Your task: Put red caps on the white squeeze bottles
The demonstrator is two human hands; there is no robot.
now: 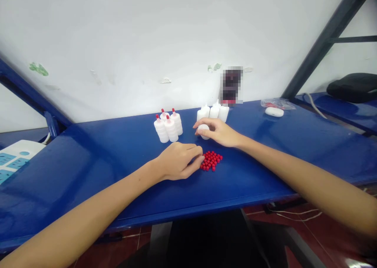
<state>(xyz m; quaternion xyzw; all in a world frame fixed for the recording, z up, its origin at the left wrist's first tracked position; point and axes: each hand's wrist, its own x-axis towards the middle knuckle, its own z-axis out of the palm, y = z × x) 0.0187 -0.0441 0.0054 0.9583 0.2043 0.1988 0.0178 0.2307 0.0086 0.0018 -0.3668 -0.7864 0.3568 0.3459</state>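
Note:
My right hand (pixel 219 131) is wrapped round a small white plastic bottle (pixel 204 131), its rounded white end showing between thumb and fingers. At the left edge of a loose pile of small red caps (pixel 212 160), the fingertips of my left hand (pixel 183 160) are curled together. Whether a cap is pinched in them is hidden. To the left stand several white squeeze bottles (pixel 171 130) with red tips on their nozzles. Behind my right hand is a group of white bottles (pixel 214 112) with no red tips showing.
The blue table (pixel 118 170) backs onto a white wall. A blurred-out phone-like object (pixel 231 85) leans there. A white case (pixel 274 112) and a clear plastic bag (pixel 279 103) with red bits lie right. A white-and-blue power strip (pixel 20 158) is far left.

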